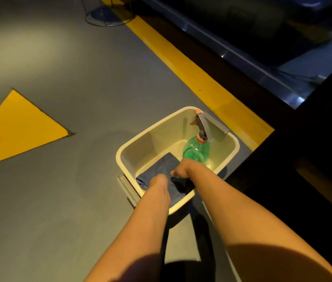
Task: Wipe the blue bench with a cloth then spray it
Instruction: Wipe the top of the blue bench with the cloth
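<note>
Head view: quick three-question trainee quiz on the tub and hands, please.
1. True or false: the green plastic spray bottle stands inside the cream plastic tub.
2. Both the left hand and right hand reach onto which item?
A. folded dark blue cloth
B. spray bottle
C. tub rim
3. The tub sits on the grey ____.

Key: 1 true; 2 A; 3 floor.

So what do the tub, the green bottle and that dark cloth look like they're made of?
Tub: cream plastic, likely, with smooth moulded walls and a soft sheen. Green bottle: translucent plastic by the look, light glowing through it. Dark cloth: matte woven fabric, folded and creased.
</note>
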`<state>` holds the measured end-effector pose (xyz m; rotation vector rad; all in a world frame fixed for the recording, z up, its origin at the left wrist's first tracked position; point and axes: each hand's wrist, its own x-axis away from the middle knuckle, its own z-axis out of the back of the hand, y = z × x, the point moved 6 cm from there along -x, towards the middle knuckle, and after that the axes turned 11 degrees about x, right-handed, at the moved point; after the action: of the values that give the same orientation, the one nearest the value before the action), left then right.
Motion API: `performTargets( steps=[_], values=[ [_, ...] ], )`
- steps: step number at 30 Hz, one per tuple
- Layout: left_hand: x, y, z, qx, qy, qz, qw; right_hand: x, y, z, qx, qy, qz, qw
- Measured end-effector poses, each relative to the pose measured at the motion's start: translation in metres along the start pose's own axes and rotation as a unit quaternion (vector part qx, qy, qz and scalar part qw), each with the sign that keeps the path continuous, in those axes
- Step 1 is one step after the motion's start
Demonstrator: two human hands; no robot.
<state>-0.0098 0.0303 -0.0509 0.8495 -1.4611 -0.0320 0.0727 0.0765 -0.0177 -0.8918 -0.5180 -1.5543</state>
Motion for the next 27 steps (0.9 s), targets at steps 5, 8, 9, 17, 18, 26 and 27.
performTargets(
  steps=[5, 8, 9, 17, 18, 26, 27],
  values=[
    [-0.003, -0.004, 0.004, -0.008, 0.005, -0.006, 1.000, -0.013, 0.007, -0.017, 0.084, -0.045, -0.027, 0.995],
    [0.000, -0.007, 0.006, -0.036, -0.007, 0.007, 0.999, -0.021, 0.004, -0.021, 0.069, -0.033, -0.017, 0.997],
    [0.002, -0.006, 0.007, -0.046, 0.001, 0.000, 0.999, -0.022, 0.002, -0.021, 0.060, -0.033, -0.010, 0.998],
    [0.021, 0.002, -0.005, 0.038, -0.027, 0.018, 0.999, 0.028, -0.013, 0.008, 0.054, 0.193, 0.039, 0.979],
    [0.026, 0.005, -0.006, 0.062, -0.032, 0.015, 0.997, 0.041, -0.016, 0.015, 0.052, 0.212, 0.059, 0.974],
    [0.158, 0.076, -0.020, 0.090, -0.064, -0.120, 0.987, 0.180, -0.039, 0.087, 0.010, 0.328, 0.166, 0.930],
    [0.185, 0.088, -0.026, 0.085, -0.081, -0.148, 0.982, 0.202, -0.039, 0.102, 0.006, 0.342, 0.167, 0.925]
  ],
)
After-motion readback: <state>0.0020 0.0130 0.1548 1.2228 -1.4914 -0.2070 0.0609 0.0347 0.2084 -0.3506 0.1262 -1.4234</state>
